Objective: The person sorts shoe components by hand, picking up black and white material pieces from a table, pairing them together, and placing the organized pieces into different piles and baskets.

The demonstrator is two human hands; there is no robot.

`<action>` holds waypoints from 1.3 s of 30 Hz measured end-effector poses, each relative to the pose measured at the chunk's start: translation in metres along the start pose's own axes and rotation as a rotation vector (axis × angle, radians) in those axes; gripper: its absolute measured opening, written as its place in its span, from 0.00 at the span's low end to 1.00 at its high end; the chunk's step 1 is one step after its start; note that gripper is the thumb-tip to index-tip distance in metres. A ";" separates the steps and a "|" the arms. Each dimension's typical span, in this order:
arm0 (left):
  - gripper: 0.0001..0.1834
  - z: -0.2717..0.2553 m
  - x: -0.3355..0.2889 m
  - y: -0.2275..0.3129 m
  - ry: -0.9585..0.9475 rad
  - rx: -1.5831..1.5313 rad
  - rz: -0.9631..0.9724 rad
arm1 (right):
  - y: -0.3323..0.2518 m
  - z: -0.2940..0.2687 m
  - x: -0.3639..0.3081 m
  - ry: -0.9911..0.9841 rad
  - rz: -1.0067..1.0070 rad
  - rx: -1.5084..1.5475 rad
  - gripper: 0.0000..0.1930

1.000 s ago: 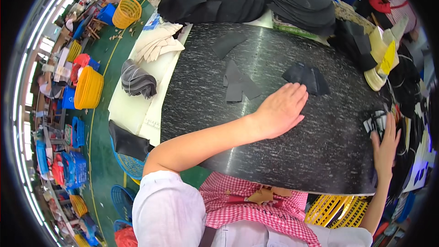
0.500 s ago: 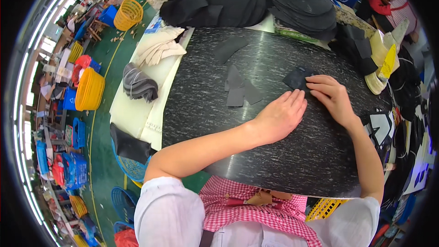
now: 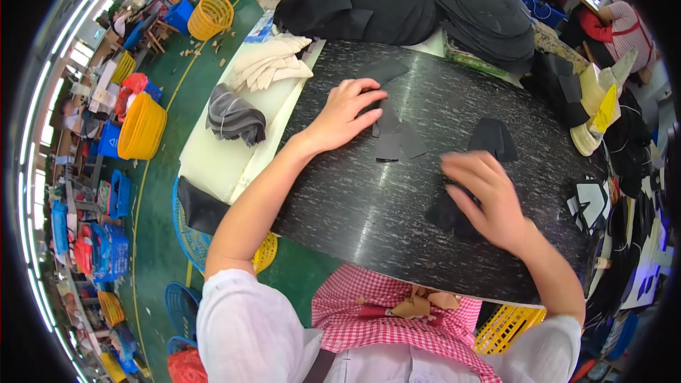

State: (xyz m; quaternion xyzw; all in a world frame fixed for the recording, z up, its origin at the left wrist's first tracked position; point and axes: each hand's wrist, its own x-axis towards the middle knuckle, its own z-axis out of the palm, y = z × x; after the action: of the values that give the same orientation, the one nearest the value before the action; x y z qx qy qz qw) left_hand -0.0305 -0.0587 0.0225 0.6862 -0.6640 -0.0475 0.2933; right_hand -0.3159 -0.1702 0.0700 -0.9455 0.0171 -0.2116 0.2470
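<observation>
My left hand (image 3: 346, 116) reaches over several dark grey cut pieces, its fingers curved and apart; the fingertips hide part of the pieces. A curved grey piece (image 3: 383, 69) lies just beyond these fingers, and small grey pieces (image 3: 399, 143) lie beside them toward me. My right hand (image 3: 486, 198), slightly smeared by motion, is over the right part of the dark speckled board (image 3: 333, 202), thumb and fingers apart. Just beyond it lies a black cut piece (image 3: 494, 138). Under its palm is a dark patch; whether it is a piece or a shadow I cannot tell.
Stacks of black cut pieces (image 3: 489, 18) line the board's far edge. On the left are cream pieces (image 3: 273, 60) and a tied grey bundle (image 3: 235, 117). A cream roll-like object with a yellow tag (image 3: 604, 110) stands at right. Yellow basket (image 3: 507, 330) sits below the near edge.
My left hand has moved away from the right hand, left and farther out to the grey pieces. My right hand has drawn nearer to me, leaving the black piece on the board.
</observation>
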 end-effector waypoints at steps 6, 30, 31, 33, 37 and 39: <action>0.07 -0.003 0.001 0.022 0.104 -0.352 0.064 | 0.038 0.053 0.048 -0.081 -0.124 -0.283 0.17; 0.09 -0.033 -0.066 0.097 0.101 -0.482 0.501 | -0.001 0.034 0.071 -0.336 0.257 0.713 0.09; 0.10 -0.034 -0.069 0.093 0.195 -0.636 0.435 | 0.002 0.036 0.072 -0.222 0.253 0.693 0.09; 0.14 -0.043 -0.080 0.089 0.350 -0.859 0.337 | 0.013 0.033 0.078 -0.066 0.388 0.643 0.09; 0.09 -0.049 -0.085 0.089 0.456 -0.798 0.150 | 0.064 0.024 0.072 0.066 0.479 0.425 0.11; 0.09 -0.039 -0.084 0.094 0.378 -0.798 0.031 | 0.058 0.021 0.074 0.195 0.016 -0.617 0.12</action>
State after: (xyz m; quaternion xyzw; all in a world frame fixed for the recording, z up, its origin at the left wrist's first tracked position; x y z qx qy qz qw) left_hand -0.1058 0.0389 0.0714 0.5056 -0.5388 -0.1695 0.6522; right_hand -0.2358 -0.2213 0.0545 -0.9508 0.1114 -0.2843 -0.0524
